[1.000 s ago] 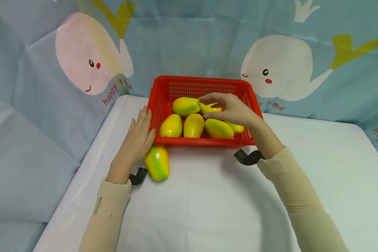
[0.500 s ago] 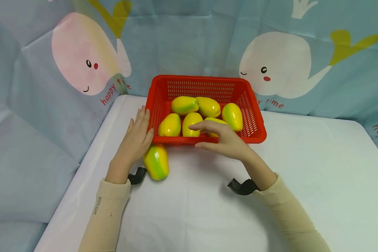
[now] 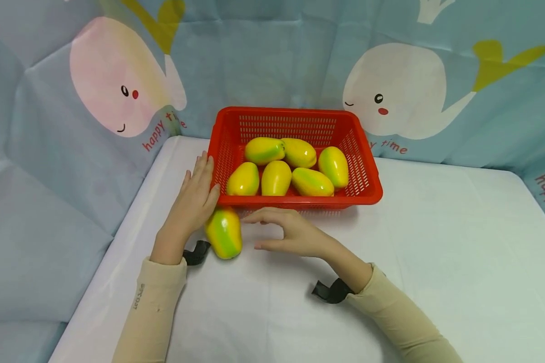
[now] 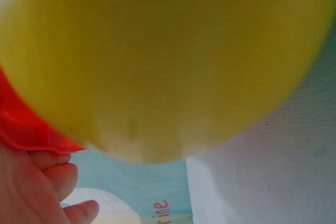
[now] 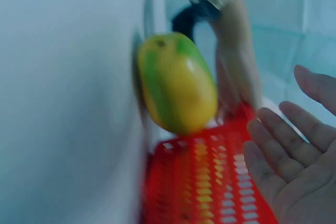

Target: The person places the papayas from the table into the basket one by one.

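Observation:
A yellow-green mango [image 3: 224,233] lies on the white cloth at the near left corner of a red plastic basket [image 3: 295,200]. My left hand [image 3: 192,199] rests with straight fingers against the basket's left side. Close to the right of the mango is my right hand [image 3: 295,233], its thumb and fingers spread apart and nothing between them. Inside the basket lie several more mangoes [image 3: 276,178]. The loose mango [image 4: 168,66] fills most of the left wrist view. In the right wrist view the same mango [image 5: 178,85] stands apart from my fingers.
White cloth [image 3: 449,242] covers the table. Behind and to the left hangs a blue curtain [image 3: 272,60] printed with whales, close to the basket's back. Black straps [image 3: 331,291] stick out from both wrists.
My right hand has left the basket, where a mango now lies at the right end, and moved toward me and left to the loose mango. My left hand stays at the basket.

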`<state>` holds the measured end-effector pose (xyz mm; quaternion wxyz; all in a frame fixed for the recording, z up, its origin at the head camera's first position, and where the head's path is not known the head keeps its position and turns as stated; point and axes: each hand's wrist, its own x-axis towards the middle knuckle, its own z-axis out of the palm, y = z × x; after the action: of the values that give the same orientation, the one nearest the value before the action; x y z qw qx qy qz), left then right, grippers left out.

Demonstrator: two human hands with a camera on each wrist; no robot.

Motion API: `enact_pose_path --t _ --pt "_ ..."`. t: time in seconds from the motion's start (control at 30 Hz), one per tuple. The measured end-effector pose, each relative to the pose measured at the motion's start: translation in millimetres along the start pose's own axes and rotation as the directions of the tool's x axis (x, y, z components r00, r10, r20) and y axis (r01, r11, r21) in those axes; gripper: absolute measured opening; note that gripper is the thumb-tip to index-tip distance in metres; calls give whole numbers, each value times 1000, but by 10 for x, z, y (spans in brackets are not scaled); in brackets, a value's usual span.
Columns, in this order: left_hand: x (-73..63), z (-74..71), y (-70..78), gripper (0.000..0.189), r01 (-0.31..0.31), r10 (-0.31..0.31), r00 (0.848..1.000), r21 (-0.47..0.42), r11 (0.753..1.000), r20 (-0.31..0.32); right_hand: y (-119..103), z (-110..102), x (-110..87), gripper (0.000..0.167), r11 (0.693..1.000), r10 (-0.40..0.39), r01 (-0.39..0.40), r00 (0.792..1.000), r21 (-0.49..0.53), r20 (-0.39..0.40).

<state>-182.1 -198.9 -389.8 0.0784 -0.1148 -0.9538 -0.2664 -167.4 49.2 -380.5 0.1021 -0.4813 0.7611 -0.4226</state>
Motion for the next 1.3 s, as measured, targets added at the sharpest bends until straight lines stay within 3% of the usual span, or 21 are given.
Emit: enact_pose_path --t 0.23,0.83,1.3 --pt "4 3 -26 62 -10 10 1000 5 1000 -8 51 219 95 52 995 95 -95 995 -40 10" --pt "11 27 -49 62 -36 36 999 12 999 -22 188 386 224 72 975 183 -181 983 -131 -2" --pt "7 36 -61 61 -49 48 998 -1 999 -39 282 479 312 74 956 278 -279 960 -93 -28"
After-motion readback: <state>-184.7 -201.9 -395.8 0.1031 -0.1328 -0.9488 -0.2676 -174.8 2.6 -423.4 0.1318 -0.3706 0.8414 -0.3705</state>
